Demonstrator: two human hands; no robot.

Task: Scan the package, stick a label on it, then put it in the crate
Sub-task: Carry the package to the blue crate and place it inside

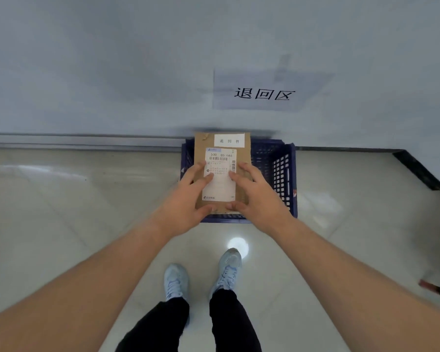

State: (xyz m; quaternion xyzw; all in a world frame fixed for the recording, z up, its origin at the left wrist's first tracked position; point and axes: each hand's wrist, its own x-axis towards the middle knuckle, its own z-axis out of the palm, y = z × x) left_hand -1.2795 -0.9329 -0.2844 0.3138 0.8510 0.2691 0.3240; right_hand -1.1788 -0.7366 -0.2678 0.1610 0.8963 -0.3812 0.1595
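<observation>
A flat brown cardboard package [240, 152] is held level over a dark blue slatted crate [277, 171] on the floor by the wall. It carries a white shipping label with barcodes [220, 184] and a small white sticker with three black characters [229, 141] near its far edge. My left hand [188, 199] grips the package's near left side, fingers on top, thumb at the near edge. Gripping the near right side the same way is my right hand [254, 196]. The package hides most of the crate's inside.
A white paper sign with three large black characters [264, 94] hangs on the grey wall above the crate. Glossy pale floor tiles spread left and right. My two light shoes [201, 278] stand just before the crate. A dark baseboard corner [417, 168] lies at right.
</observation>
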